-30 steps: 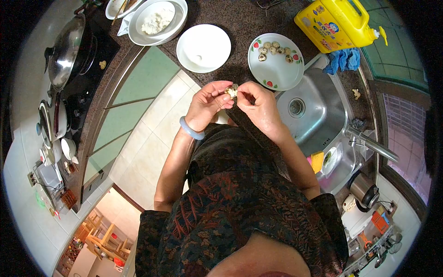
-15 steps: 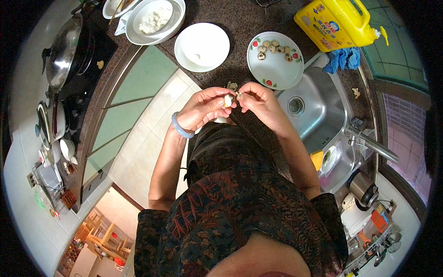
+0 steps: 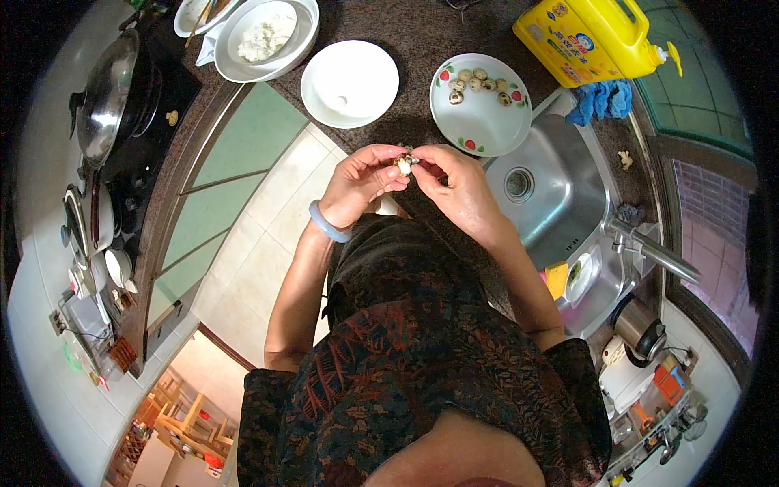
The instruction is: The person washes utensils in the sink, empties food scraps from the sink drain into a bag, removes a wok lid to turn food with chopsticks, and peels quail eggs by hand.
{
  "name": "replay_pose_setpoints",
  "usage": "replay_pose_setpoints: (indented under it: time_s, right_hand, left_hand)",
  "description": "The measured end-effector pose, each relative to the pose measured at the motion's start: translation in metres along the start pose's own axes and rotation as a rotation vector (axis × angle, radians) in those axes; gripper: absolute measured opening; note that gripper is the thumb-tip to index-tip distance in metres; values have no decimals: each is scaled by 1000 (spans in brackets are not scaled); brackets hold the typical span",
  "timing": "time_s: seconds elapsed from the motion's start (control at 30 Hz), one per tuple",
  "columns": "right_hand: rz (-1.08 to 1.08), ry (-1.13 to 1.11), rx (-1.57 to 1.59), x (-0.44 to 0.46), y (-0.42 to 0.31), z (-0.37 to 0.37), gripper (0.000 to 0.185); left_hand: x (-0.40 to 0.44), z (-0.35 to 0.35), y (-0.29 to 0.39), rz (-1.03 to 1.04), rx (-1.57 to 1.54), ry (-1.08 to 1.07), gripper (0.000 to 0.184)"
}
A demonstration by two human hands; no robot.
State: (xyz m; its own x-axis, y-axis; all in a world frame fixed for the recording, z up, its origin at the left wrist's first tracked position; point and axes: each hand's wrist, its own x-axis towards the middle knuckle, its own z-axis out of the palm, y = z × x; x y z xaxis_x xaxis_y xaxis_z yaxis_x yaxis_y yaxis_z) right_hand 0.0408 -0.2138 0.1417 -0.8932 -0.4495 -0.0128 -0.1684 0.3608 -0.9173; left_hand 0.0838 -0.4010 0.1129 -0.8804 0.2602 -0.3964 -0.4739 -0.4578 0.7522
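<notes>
Pinching that part-peeled egg in your left hand, right hand closed on its shell, you probably risked tearing the white by over-tugging.

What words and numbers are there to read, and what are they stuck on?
"高效去油": probably this, in Chinese characters on the yellow jug; slightly blurred.
Smaller print on the same jug: too small to read.
The bowl with the speckled eggs: red and green pictures, no words that I can see.
I can't read any numbers.
</notes>
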Motion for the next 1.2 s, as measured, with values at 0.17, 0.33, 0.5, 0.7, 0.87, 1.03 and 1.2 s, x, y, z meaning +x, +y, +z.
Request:
replay_pose_setpoints:
  time_s: [0.17, 0.33, 0.5, 0.7, 0.87, 1.03, 1.2]
  right_hand:
    - [-55, 10, -83, -1, 6, 4, 23]
    - [3, 13, -66, 0, 6, 7, 24]
    - [-13, 69, -145, 0, 5, 11, 20]
    - [-46, 119, -156, 1, 7, 13, 16]
    - [-4, 46, -26, 2, 3, 8, 18]
    - [-49, 24, -118, 3, 1, 7, 18]
    - [-140, 50, -199, 2, 7, 12, 17]
  left_hand:
    - [3, 4, -5, 70, 67, 31, 26]
    - [4, 7, -5, 96, 75, 66, 23]
    - [5, 10, -9, 170, 150, 77, 23]
    - [2, 14, -3, 128, 130, 89, 24]
    - [3, 10, -6, 144, 120, 93, 25]
    - [3, 13, -8, 199, 160, 91, 29]
    - [2, 12, -10, 197, 171, 108, 29]
